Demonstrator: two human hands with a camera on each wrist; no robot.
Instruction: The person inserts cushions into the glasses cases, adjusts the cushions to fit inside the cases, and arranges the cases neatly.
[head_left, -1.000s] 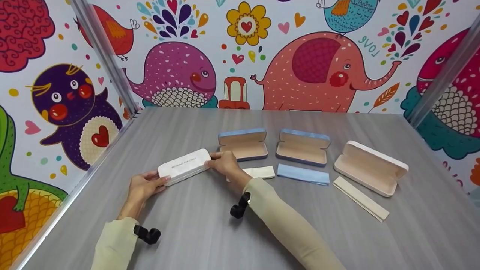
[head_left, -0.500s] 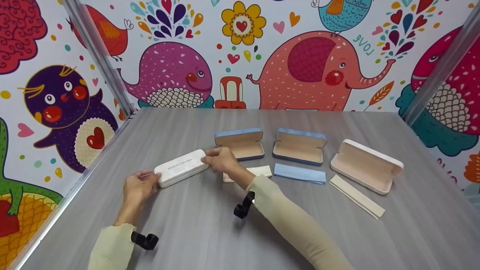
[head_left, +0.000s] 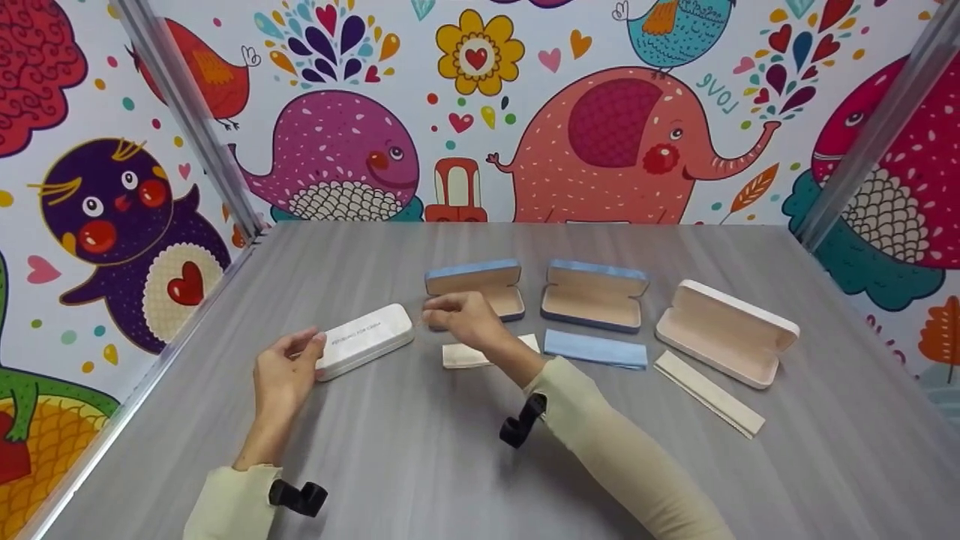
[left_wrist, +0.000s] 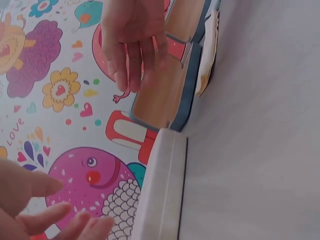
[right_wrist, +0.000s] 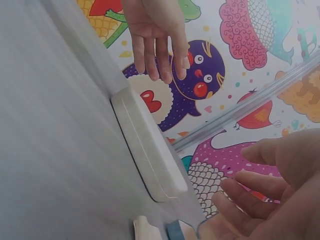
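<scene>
A closed white glasses case (head_left: pixel 367 341) with a line of dark print on its lid lies on the left half of the table. By its left end is my left hand (head_left: pixel 285 375), fingers loosely bent; in the right wrist view that left hand (right_wrist: pixel 156 37) hovers above the case, apart from it. My right hand (head_left: pixel 476 322) is past the case's right end, in front of an open blue glasses case (head_left: pixel 484 283). Relaxed fingers with nothing between them show on this right hand (right_wrist: pixel 272 187) in its own wrist view. Under the right wrist lies a folded cream cloth (head_left: pixel 461 356), partly covered.
A second open blue case (head_left: pixel 592 296) stands right of the first, with a folded blue cloth (head_left: pixel 596 349) before it. Farther right are an open white case (head_left: pixel 727 334) and a cream cloth strip (head_left: pixel 709 394). A patterned wall (head_left: pixel 525 45) borders the table.
Both hands have come off the white case, which they held by its ends one second ago. The right hand has moved away to the right; the case stays closed on the table.
</scene>
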